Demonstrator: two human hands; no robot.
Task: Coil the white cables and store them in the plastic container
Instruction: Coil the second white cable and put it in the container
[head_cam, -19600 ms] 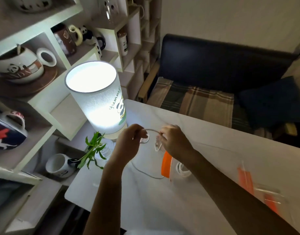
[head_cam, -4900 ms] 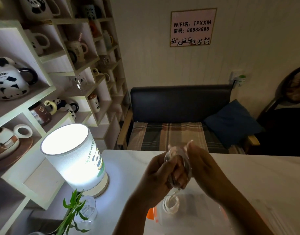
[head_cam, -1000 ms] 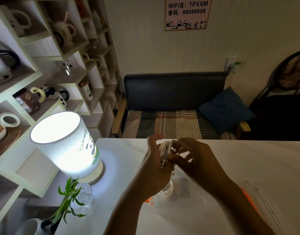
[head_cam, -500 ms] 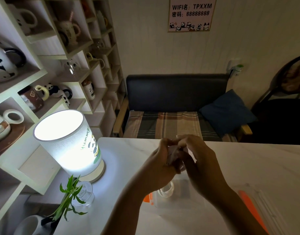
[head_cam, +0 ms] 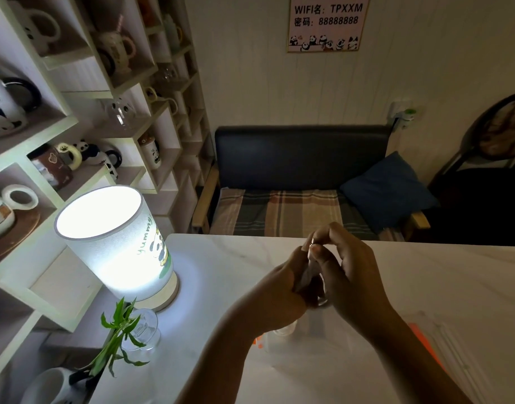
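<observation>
Here, a lit lamp (head_cam: 113, 243) stands at the left on the white table (head_cam: 454, 287). Above the table's middle, the left hand (head_cam: 282, 290) grips a bundled white cable (head_cam: 307, 272), while the right hand (head_cam: 352, 272) pinches its upper end. Just below them lies the clear plastic container (head_cam: 317, 330), another coil (head_cam: 284, 331) inside.

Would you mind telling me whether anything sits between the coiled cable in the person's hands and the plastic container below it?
Nothing visible does. The left hand and right hand hold the coiled white cable above the clear plastic container on the white table. One coiled cable seems to lie inside already, partly hidden by the left hand.
</observation>
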